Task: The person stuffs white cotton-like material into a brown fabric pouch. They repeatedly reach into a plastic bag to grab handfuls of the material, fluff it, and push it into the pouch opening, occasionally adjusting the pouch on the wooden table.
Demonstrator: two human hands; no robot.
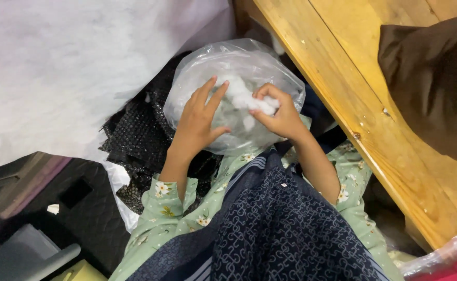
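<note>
Currently the right hand [280, 117] is closed in a pinch on a tuft of white stuffing [246, 99], a soft, fluffy, cotton-like wad that stretches from the fingertips toward ten o'clock. The left hand [197, 122] lies flat and wide, fingers spread toward twelve and one o'clock, pressing on the clear plastic bag [239, 62] rather than gripping anything. The tuft sits at the mouth of that bag, between the two hands, and more white fluff shows dimly through the film. As far as can be judged, the work with the fluff is partway: one wad is in the fingers, and the bag looks swollen and rounded, but whether the wad is on its way in or out cannot be told.

The bag is thin, glossy and crinkled, catching highlights across its dome. Beneath it, at about nine o'clock from the hands, lies a black sparkly fabric [134, 135], rough and glittering. At six o'clock the forearms run into pale green floral sleeves [160, 208], and over the lap hangs a dark blue patterned cloth [270, 229] with a striped border. From one to four o'clock a wooden bench [343, 88], smooth and honey-coloured with visible knots, slants across the view, carrying a dark brown cloth [436, 78]. At eleven o'clock spreads a white felt-like sheet [61, 67], matte and slightly fuzzy.
</note>
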